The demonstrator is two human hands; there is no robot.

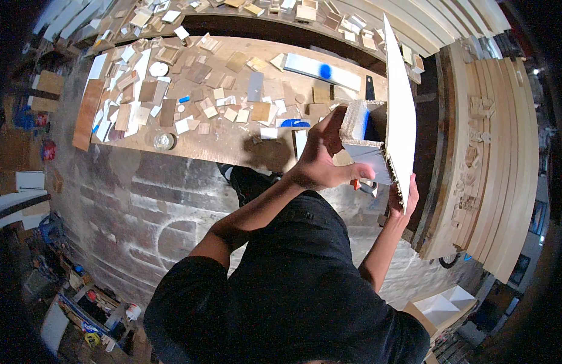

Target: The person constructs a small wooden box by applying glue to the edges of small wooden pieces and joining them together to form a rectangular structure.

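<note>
My left hand [320,155] grips a small rough-edged wooden box piece [366,161] with blue marking inside, its thumb across the lower face. A tall white board [398,85] stands upright against the piece's right side, its lower edge ragged. My right hand [407,197] holds this board near its lower right, with most fingers hidden behind it. Just below my left thumb an orange-and-silver object [366,187] shows partly; I cannot make out what it is or what holds it.
A workbench [226,145] ahead carries several wood scraps, a glass jar [164,141], blue pieces [295,122] and a long white strip [305,67] with a blue spot. Stacked pale planks [499,158] lie at the right, a white compartment box [444,303] at lower right, clutter at far left.
</note>
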